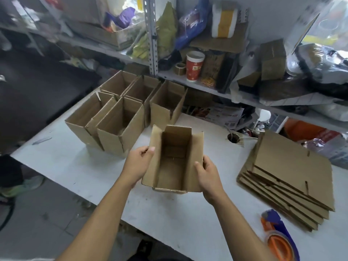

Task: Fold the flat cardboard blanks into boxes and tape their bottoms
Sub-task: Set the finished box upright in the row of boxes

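Note:
An upright folded cardboard box (174, 157) with its top flaps open is held over the middle of the white table (75, 166). My left hand (140, 163) grips its left flap with the thumb over the edge. My right hand (209, 175) grips its right wall, thumb on the inside. Several folded open boxes (120, 117) stand grouped at the table's far left. A stack of flat cardboard blanks (290, 178) lies at the right. A blue and orange tape dispenser (278, 236) lies at the near right edge.
Metal shelves (153, 34) behind the table are crowded with bags, cartons, a red paper cup (194, 65) and a tape roll (179, 68). A cable hole (233, 138) opens in the tabletop. The floor lies to the left, with someone's shoe (22, 185) there.

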